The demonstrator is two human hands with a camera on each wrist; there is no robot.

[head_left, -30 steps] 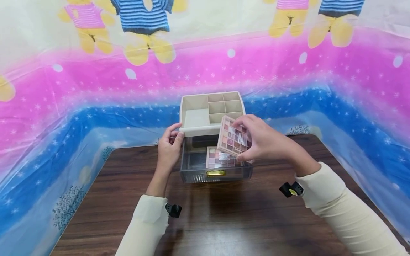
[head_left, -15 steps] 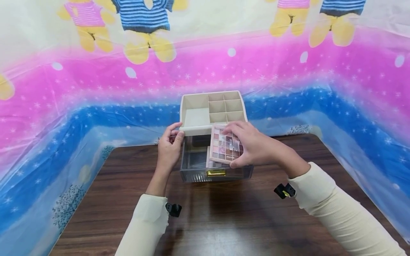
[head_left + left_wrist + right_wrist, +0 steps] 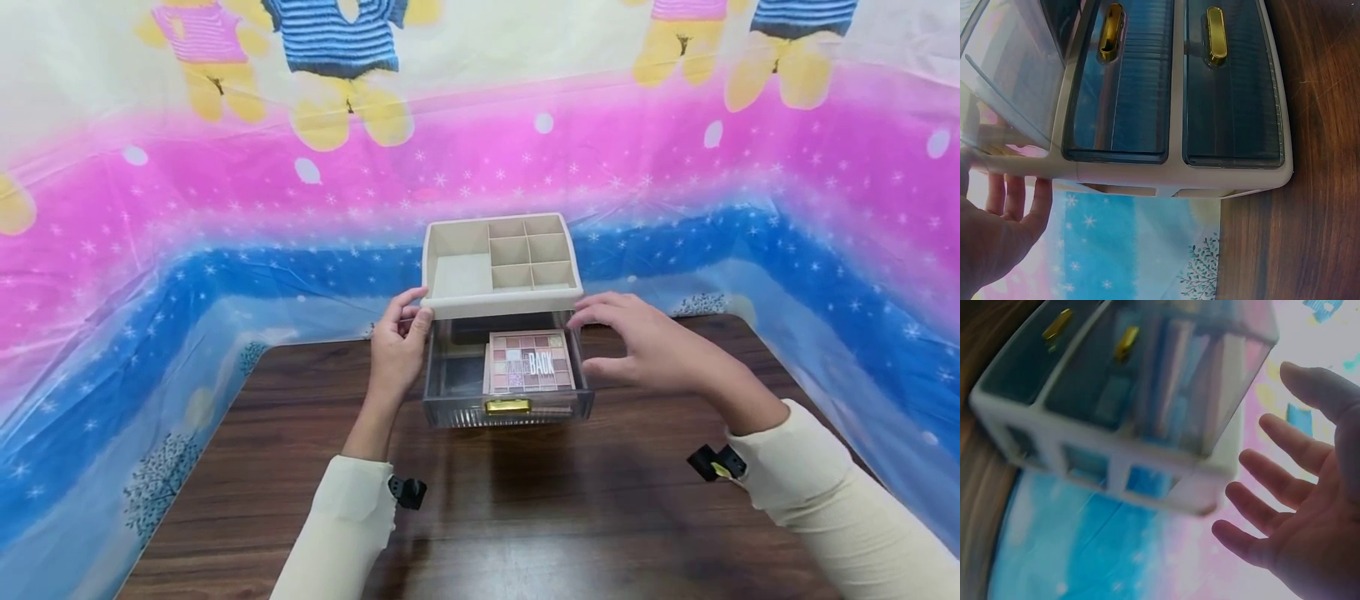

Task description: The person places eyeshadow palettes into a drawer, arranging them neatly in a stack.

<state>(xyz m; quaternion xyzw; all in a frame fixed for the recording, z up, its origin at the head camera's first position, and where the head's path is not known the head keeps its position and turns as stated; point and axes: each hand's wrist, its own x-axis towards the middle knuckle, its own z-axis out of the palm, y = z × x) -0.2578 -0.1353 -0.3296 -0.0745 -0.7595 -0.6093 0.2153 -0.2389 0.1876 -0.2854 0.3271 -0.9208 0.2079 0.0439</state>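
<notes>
Cloth backdrop (image 3: 480,158) fills the upper half of the head view, banded white, pink and blue, with yellow bears in striped tops along the upper edge. Below it, a dark wood-grain bench (image 3: 525,517) spreads across the lower part of the frame. Cream sleeves (image 3: 810,475) come in from the lower left and lower right.

At the centre stands a cream organizer (image 3: 502,305). Its top tray has one wide compartment at the left and six small ones at the right. Under the tray, a clear grey drawer (image 3: 450,412) is pulled out; the left wrist view shows two lower drawers (image 3: 1122,112), pushed in.

Just left of centre, the left hand (image 3: 397,350) holds the organizer's left side, its grip drawn in at the tray's front corner. Right of centre, the right hand (image 3: 648,346) is beside the drawer, its grip wide, thumb and fingers apart with nothing between them; whether a fingertip touches the drawer, I cannot tell.

A palette (image 3: 525,358) marked "BACK" lies flat in the drawer's right part, over another whose edge shows at its left. Black wrist cameras (image 3: 408,493) sit at both cuffs. Smallest is the drawer's gold handle (image 3: 507,406).
</notes>
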